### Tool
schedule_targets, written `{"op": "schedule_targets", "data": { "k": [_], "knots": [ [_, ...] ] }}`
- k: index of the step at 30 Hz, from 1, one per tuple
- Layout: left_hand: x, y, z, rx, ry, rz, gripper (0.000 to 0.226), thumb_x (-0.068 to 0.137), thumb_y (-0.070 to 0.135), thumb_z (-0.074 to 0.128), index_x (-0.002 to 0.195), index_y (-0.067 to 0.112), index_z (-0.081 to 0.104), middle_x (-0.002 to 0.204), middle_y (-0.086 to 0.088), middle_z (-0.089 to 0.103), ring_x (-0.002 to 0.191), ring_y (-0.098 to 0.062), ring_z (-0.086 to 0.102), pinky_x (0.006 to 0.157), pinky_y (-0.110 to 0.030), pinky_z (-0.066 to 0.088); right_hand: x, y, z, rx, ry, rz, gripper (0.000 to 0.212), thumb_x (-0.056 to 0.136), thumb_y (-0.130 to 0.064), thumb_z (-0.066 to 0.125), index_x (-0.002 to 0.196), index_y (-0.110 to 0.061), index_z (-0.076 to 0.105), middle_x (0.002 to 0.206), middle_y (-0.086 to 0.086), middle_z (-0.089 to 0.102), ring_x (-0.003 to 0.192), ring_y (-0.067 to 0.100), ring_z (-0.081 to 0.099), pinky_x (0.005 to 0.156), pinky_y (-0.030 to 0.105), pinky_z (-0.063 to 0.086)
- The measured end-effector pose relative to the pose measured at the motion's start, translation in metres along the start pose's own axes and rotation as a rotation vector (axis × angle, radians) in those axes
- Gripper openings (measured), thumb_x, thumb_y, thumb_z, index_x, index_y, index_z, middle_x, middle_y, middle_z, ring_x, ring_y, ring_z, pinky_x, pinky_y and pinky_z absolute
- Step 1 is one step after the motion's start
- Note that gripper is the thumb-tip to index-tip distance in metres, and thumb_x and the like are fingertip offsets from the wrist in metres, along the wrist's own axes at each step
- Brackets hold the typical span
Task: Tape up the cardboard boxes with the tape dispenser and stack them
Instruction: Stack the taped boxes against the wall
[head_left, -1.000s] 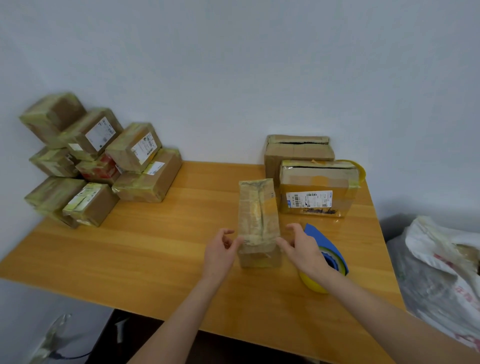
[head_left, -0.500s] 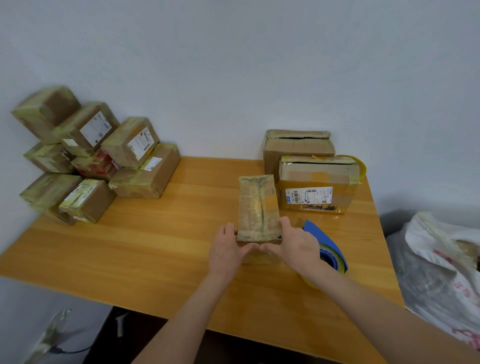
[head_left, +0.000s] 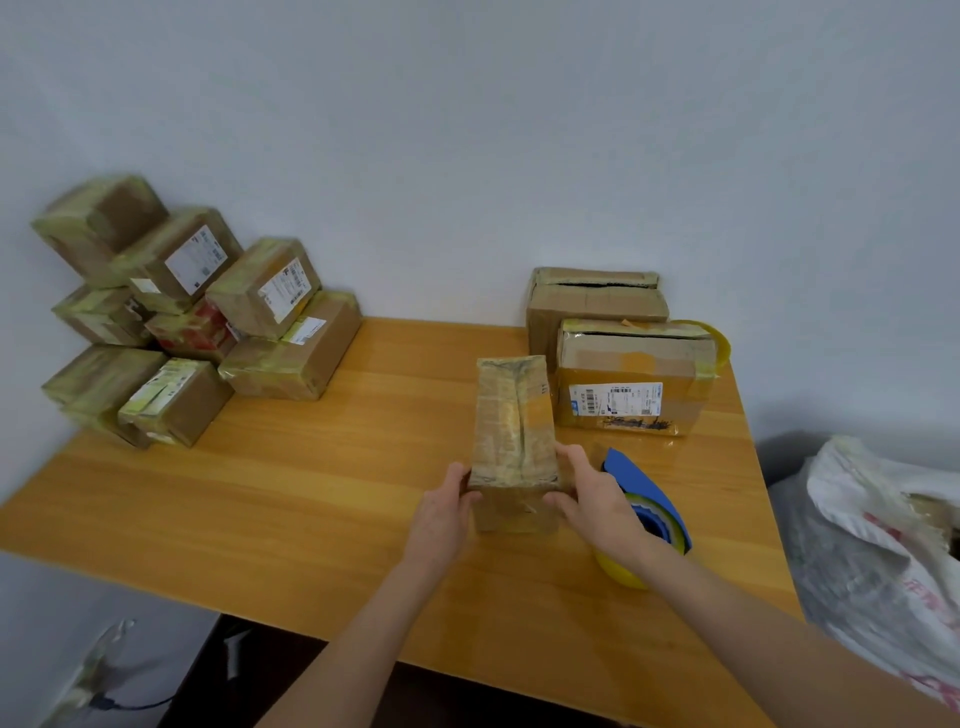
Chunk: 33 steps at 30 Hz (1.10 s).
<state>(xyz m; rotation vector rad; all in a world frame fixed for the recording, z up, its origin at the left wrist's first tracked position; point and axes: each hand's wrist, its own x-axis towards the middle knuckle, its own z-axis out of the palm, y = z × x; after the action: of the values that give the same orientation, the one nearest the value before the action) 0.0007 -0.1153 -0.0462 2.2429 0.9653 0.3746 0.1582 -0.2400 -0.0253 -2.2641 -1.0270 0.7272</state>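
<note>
as left hand (head_left: 441, 522), right hand (head_left: 597, 501) hold taped box (head_left: 514, 426) | barcode label (head_left: 615, 399) illegible

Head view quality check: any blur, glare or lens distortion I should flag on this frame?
Head view: wide-angle bending tilts the stacked boxes and bows the table edge. Head view: soft, even light, faint shadows, mild sheen on the taped box held at centre. Head view: lower-left corner smeared; centre reasonably sharp.

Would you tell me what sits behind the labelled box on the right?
Another cardboard box, top gaping, and a yellow round edge. The labelled box hides their lower parts.
</note>
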Motion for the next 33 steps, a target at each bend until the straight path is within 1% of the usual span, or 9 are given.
{"op": "schedule_targets", "data": {
  "k": [4, 8, 11, 16, 19, 22, 26, 30, 33],
  "knots": [
    [-0.01, 0.004, -0.004, 0.014, 0.145, -0.026, 0.031, 0.096, 0.023, 0.056, 0.125, 0.012, 0.061, 0.103, 0.006, 0.052, 0.081, -0.004, 0.053, 0.071, -0.008, 0.039, -0.002, 0.012, -0.008, 0.118, -0.009, -0.021, 0.047, 0.1, -0.026, 0.051, 0.144, -0.017, 0.04, 0.08, 0.006, 0.069, 0.075, 0.024, 0.067, 0.073, 0.043, 0.057],
    [-0.006, 0.015, -0.002, -0.023, 0.085, -0.032, 0.021, 0.096, 0.034, 0.054, 0.101, 0.018, 0.068, 0.073, 0.012, 0.052, 0.068, -0.005, 0.049, 0.058, -0.011, 0.035, 0.0, 0.005, -0.005, 0.131, 0.026, -0.018, 0.055, 0.097, -0.033, 0.055, 0.146, -0.017, 0.037, 0.088, 0.004, 0.071, 0.076, 0.018, 0.067, 0.073, 0.035, 0.058],
    [0.001, 0.025, -0.002, -0.036, 0.076, -0.173, 0.036, 0.094, 0.048, 0.051, 0.087, 0.015, 0.061, 0.069, 0.009, 0.055, 0.066, -0.011, 0.053, 0.052, -0.016, 0.035, 0.005, -0.003, 0.003, 0.045, 0.059, 0.029, 0.059, 0.093, -0.05, 0.054, 0.14, -0.018, 0.043, 0.09, 0.001, 0.069, 0.074, 0.015, 0.066, 0.066, 0.032, 0.058],
    [0.019, 0.031, 0.001, 0.145, -0.088, -0.377, 0.062, 0.081, 0.072, 0.047, 0.105, 0.015, 0.055, 0.097, 0.0, 0.062, 0.083, -0.02, 0.061, 0.066, -0.032, 0.053, 0.017, -0.019, 0.005, -0.2, 0.026, 0.188, 0.072, 0.081, -0.079, 0.042, 0.114, -0.015, 0.045, 0.088, 0.0, 0.064, 0.074, 0.016, 0.063, 0.051, 0.029, 0.047],
    [0.026, 0.031, 0.003, 0.074, -0.138, -0.431, 0.048, 0.089, 0.06, 0.047, 0.107, 0.015, 0.047, 0.104, -0.001, 0.058, 0.088, -0.025, 0.062, 0.076, -0.042, 0.058, 0.023, -0.019, 0.004, -0.154, 0.001, 0.222, 0.054, 0.088, -0.067, 0.045, 0.11, -0.018, 0.041, 0.086, 0.0, 0.06, 0.075, 0.018, 0.061, 0.059, 0.031, 0.05],
    [0.026, 0.032, -0.003, 0.191, -0.168, -0.351, 0.047, 0.097, 0.054, 0.035, 0.108, 0.011, 0.054, 0.105, -0.01, 0.062, 0.088, -0.027, 0.061, 0.079, -0.043, 0.055, 0.027, -0.017, -0.005, -0.197, -0.029, 0.187, 0.042, 0.094, -0.057, 0.042, 0.113, -0.02, 0.045, 0.091, -0.001, 0.06, 0.082, 0.019, 0.06, 0.073, 0.038, 0.056],
    [0.02, 0.036, -0.012, 0.441, -0.114, -0.276, 0.052, 0.102, 0.047, 0.024, 0.125, 0.009, 0.051, 0.122, -0.013, 0.054, 0.107, -0.03, 0.055, 0.088, -0.04, 0.046, 0.031, -0.012, -0.014, -0.186, -0.077, 0.159, 0.065, 0.091, -0.064, 0.046, 0.138, -0.02, 0.04, 0.118, 0.004, 0.062, 0.096, 0.021, 0.062, 0.08, 0.039, 0.056],
    [0.021, 0.046, -0.013, 0.042, -0.118, -0.295, 0.062, 0.101, 0.037, 0.041, 0.153, 0.011, 0.016, 0.152, -0.009, 0.032, 0.136, -0.026, 0.037, 0.106, -0.036, 0.036, 0.028, -0.012, -0.012, 0.217, -0.158, 0.219, 0.08, 0.091, -0.051, 0.058, 0.153, -0.016, 0.022, 0.149, 0.007, 0.042, 0.127, 0.027, 0.05, 0.099, 0.044, 0.05],
    [0.023, 0.062, -0.017, -0.265, -0.119, -0.429, 0.057, 0.098, 0.027, 0.052, 0.148, 0.016, 0.028, 0.145, -0.005, 0.045, 0.127, -0.024, 0.048, 0.104, -0.039, 0.043, 0.031, -0.016, -0.004, 0.243, -0.155, 0.157, 0.066, 0.093, -0.042, 0.058, 0.149, -0.018, 0.032, 0.144, 0.005, 0.049, 0.122, 0.025, 0.054, 0.097, 0.044, 0.051]
  ]
}}
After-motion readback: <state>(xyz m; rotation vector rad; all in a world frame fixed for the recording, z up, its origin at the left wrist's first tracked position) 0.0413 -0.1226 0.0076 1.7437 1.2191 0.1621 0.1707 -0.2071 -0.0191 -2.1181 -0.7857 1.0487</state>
